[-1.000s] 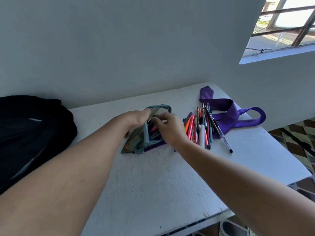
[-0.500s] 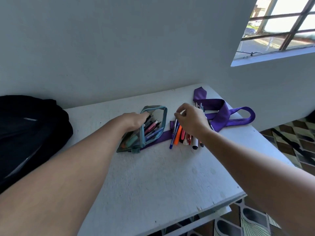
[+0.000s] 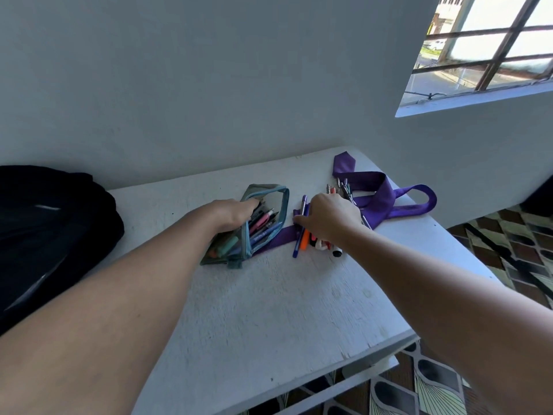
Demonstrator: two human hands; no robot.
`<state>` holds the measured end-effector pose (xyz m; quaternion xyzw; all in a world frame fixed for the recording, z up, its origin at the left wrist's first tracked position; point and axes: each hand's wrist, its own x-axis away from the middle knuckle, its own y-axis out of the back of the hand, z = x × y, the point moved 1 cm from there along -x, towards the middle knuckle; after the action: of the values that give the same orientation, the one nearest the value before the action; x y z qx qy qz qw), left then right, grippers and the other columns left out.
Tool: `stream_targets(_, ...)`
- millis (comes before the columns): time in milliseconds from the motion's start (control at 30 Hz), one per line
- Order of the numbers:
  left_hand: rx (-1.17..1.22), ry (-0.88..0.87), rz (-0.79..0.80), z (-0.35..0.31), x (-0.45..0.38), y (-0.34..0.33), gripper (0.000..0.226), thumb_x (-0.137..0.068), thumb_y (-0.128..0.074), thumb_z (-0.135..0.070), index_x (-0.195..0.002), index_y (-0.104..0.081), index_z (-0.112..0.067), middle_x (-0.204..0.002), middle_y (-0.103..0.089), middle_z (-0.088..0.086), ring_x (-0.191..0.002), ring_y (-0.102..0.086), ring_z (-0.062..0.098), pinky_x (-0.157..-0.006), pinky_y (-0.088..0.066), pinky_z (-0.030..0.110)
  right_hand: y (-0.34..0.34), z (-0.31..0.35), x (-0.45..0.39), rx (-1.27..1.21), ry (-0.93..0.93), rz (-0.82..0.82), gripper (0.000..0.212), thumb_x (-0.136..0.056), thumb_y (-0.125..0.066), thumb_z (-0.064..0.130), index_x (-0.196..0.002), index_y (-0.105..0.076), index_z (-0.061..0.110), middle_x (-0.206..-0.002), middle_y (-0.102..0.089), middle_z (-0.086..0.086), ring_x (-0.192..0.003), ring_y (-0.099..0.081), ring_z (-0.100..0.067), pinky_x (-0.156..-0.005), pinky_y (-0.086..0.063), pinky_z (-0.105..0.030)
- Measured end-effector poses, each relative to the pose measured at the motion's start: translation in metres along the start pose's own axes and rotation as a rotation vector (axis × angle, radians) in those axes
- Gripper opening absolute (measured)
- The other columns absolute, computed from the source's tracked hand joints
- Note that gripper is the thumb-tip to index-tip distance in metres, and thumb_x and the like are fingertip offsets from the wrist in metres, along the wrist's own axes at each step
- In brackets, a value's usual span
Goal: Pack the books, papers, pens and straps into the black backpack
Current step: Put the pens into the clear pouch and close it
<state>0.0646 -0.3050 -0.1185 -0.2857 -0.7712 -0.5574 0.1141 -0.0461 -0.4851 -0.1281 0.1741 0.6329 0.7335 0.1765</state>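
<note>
Packing partway through on the white desk (image 3: 269, 310): several pens already inside the pouch (image 3: 254, 226), mouth held agape by the left hand (image 3: 236, 212), fingers curled over its rim. Loose pens (image 3: 302, 235) bunched under the right hand (image 3: 326, 218), fingers closing down on them (actual grip hidden, cannot tell). Purple strap (image 3: 386, 197) sprawled beyond the right fingers, one end running beneath the pouch. Backpack (image 3: 45, 229) slumped well left of the left fingers, nothing yet seen going in. No books or papers in sight.

White table (image 3: 269, 310) bears backpack (image 3: 45, 235), pouch (image 3: 239, 253), pens (image 3: 317, 242), strap (image 3: 389, 199).
</note>
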Motion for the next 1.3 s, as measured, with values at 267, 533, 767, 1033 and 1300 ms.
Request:
stream_targets(267, -0.004, -0.017, 0.007, 0.003, -0.009, -0.001, 0.083, -0.097, -0.024, -0.072, -0.157, -0.038, -0.017, -0.165, -0.029, 0.015, -0.147, -0.035, 0.037, -0.118, -0.031, 0.049, -0.003, 0.008, -0.001, 0.033, 0.047, -0.008, 0.046, -0.098, -0.062, 0.053, -0.068, -0.045, 0.021, -0.079, -0.060, 0.000, -0.071, -0.063, -0.023, -0.056, -0.045, -0.030)
stream_targets(533, 0.001, -0.023, -0.002, 0.004, -0.014, -0.001, 0.084, -0.096, -0.026, -0.073, -0.158, -0.035, -0.017, -0.166, -0.026, 0.014, -0.149, -0.031, 0.036, -0.117, -0.029, 0.048, -0.009, 0.032, -0.006, 0.177, -0.015, 0.089, 0.017, -0.094, -0.059, 0.033, -0.086, -0.056, 0.017, -0.081, -0.057, -0.001, -0.072, -0.057, -0.020, -0.066, -0.044, -0.032)
stream_targets(767, -0.025, -0.028, -0.006, 0.006, -0.019, 0.000, 0.092, -0.090, -0.025, -0.081, -0.158, -0.036, -0.020, -0.166, -0.027, 0.013, -0.148, -0.033, 0.037, -0.119, -0.030, 0.049, -0.007, 0.030, -0.008, 0.084, -0.071, 0.123, 0.009, -0.094, -0.050, 0.019, -0.090, -0.057, 0.017, -0.083, -0.061, -0.001, -0.070, -0.060, -0.020, -0.056, -0.042, -0.029)
stream_targets(1033, -0.068, -0.057, -0.005, 0.002, -0.018, 0.001, 0.091, -0.091, -0.023, -0.081, -0.157, -0.040, -0.019, -0.165, -0.029, 0.012, -0.148, -0.033, 0.035, -0.119, -0.028, 0.047, 0.002, 0.020, -0.013, -0.229, -0.156, 0.050, 0.023, -0.104, -0.041, 0.017, -0.122, -0.051, 0.008, -0.099, -0.053, -0.007, -0.091, -0.060, -0.032, -0.070, -0.043, -0.038)
stream_targets(1300, -0.006, -0.023, -0.027, -0.004, -0.014, -0.003, 0.085, -0.099, -0.018, -0.071, -0.157, -0.038, -0.012, -0.163, -0.031, 0.019, -0.146, -0.036, 0.036, -0.117, -0.030, 0.046, -0.002, 0.045, -0.015, -1.498, -0.383, -0.076, 0.015, -0.111, -0.037, 0.020, -0.123, -0.041, 0.012, -0.110, -0.061, -0.017, -0.070, -0.078, -0.027, -0.069, -0.066, -0.040)
